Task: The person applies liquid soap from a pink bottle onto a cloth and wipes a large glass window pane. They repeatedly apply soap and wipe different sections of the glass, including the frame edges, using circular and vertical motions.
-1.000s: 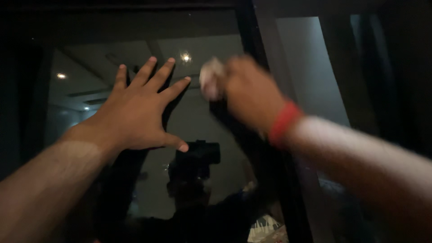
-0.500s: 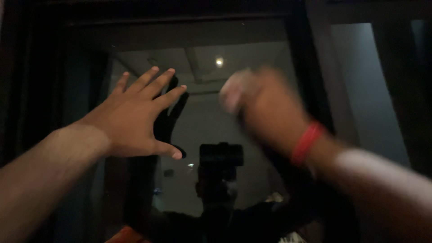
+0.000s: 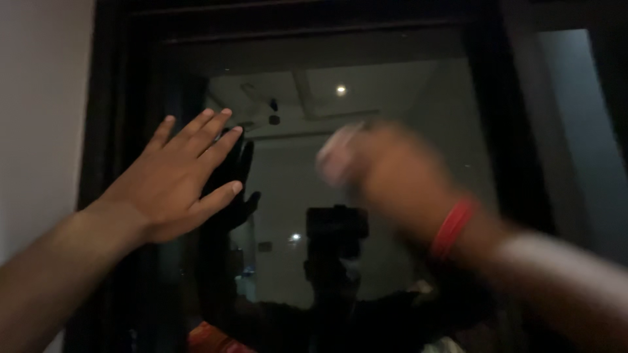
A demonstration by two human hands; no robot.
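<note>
My left hand (image 3: 173,180) rests flat against a dark window pane (image 3: 405,104), fingers straight and close together, holding nothing. My right hand (image 3: 392,176) is blurred with motion and is closed around a small whitish wad (image 3: 335,157), cloth or paper, pressed toward the glass near the pane's middle. A red band (image 3: 451,227) circles my right wrist. The glass reflects both arms, a dim room with ceiling lights and the dark head-worn camera (image 3: 337,225).
A dark window frame (image 3: 504,131) runs vertically at the right, with a second pane beyond it. At the left stands the frame's other post and a pale wall (image 3: 39,111). The top rail of the frame crosses above the hands.
The view has swung left, bringing the pale wall into sight. My right hand with the wad has slid lower and slightly right on the glass. My left hand's fingers have drawn closer together.
</note>
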